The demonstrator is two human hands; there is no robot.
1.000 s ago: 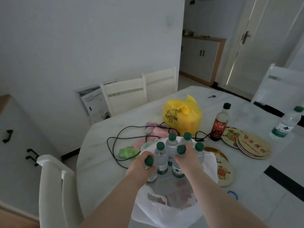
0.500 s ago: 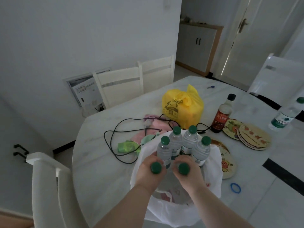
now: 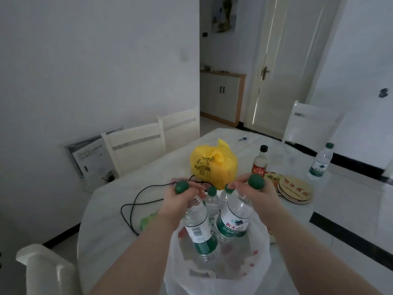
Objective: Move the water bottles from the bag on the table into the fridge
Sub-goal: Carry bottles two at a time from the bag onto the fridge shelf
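Observation:
A white plastic bag [image 3: 214, 279] stands open on the table's near edge. My left hand [image 3: 178, 201] grips the neck of a green-capped water bottle [image 3: 198, 229], lifted above the bag. My right hand [image 3: 258, 194] grips the neck of a second water bottle [image 3: 232, 220], also raised over the bag. Behind them, more green-capped bottles [image 3: 212, 201] stand upright in the bag's far side. The fridge is not in view.
On the white table [image 3: 319, 209] sit a yellow bag [image 3: 212, 165], a dark-capped sauce bottle [image 3: 259, 162], stacked round mats [image 3: 294, 189], another water bottle [image 3: 320, 161] and a black cable [image 3: 136, 201]. White chairs stand at the far side [image 3: 136, 143], right [image 3: 308, 124] and near left [image 3: 46, 271].
Both hands have lifted their bottles up out of the bag, so the labels now show. The camera has tilted upward.

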